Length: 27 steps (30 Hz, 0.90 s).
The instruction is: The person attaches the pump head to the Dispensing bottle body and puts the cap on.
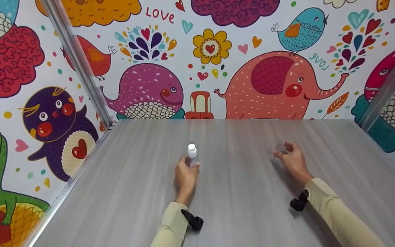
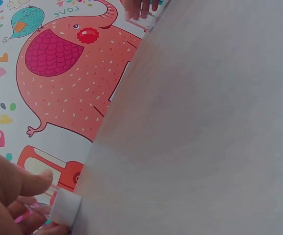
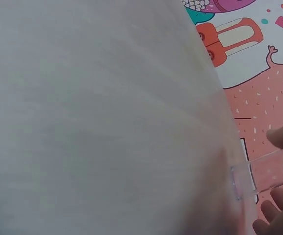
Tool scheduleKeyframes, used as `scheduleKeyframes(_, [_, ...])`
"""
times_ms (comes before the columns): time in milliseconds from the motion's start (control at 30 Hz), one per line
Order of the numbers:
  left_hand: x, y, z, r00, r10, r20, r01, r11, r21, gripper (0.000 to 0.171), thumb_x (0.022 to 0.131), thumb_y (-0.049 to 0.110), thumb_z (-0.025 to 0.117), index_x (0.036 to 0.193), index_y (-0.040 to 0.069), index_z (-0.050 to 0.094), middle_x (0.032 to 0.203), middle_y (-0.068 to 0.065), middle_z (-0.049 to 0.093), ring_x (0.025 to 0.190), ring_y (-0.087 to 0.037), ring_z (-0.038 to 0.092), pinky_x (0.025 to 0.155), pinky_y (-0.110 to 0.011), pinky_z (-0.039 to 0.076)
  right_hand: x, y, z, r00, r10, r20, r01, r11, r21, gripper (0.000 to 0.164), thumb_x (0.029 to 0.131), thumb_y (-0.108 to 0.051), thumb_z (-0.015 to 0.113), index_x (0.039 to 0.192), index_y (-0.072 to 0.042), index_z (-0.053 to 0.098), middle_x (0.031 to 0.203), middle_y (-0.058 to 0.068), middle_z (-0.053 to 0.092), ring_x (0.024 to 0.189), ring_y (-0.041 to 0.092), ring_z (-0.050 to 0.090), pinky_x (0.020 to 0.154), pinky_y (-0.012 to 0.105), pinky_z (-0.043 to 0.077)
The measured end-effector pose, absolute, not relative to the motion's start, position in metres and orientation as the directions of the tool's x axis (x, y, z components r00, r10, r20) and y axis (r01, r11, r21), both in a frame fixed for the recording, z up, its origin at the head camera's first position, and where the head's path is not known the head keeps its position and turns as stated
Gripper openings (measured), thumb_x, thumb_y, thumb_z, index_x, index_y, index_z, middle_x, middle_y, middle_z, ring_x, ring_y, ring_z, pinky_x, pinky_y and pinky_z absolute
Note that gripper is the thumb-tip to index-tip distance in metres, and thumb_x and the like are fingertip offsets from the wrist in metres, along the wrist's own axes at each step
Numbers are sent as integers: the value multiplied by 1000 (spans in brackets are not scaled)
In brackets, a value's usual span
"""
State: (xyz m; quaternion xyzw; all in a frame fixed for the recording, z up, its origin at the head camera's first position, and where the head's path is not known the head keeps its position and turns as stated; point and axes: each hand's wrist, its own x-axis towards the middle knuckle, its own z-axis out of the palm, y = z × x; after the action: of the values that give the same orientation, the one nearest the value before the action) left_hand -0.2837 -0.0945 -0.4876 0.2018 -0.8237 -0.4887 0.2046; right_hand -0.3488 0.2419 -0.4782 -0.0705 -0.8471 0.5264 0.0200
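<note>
1. This looks like a staged recording booth rather than a lived-in room.
2. A plain grey wood-grain desk (image 1: 238,206) fills the floor of the view.
3. Panels of children's cartoon wallpaper (image 1: 273,85), with an elephant, whale, birds and hearts, close it in on the far, left and right sides.
4. Bare metal posts (image 1: 77,65) stand at the far corners, joining the panels.

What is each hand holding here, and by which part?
Left hand grips the small white-capped bottle by its body, below the cap. Right hand pinches a small clear cup by its side.
</note>
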Motion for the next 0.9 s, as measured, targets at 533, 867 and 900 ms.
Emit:
scheduleKeyframes(533, [-284,-94,-487,-835,-537,124,-153,441,884,34,82,14,81,112,4,69,108,-14,74,102,-31,71,88,-50,53,-349,236,-488,-974,220,-52,145,431,-891,66,95,-12,66,150,4,34,150,27,43,140,40,43,113,51,38])
scheduleKeyframes(867, [-285,-94,-488,-827,-546,134,-154,450,880,33,80,13,82,110,4,69,106,-14,75,99,-31,71,87,-50,53,-348,234,-490,-972,233,10,101,458,-883,56,95,-11,67,143,6,43,142,28,52,131,40,51,109,50,42])
scheduleKeyframes(900, [-285,-94,-488,-828,-545,134,-152,448,881,33,80,13,82,110,4,69,107,-14,75,100,-31,71,87,-50,53,-347,234,-491,-972,235,16,97,461,-882,56,94,-11,67,142,7,44,142,29,52,130,40,51,108,50,42])
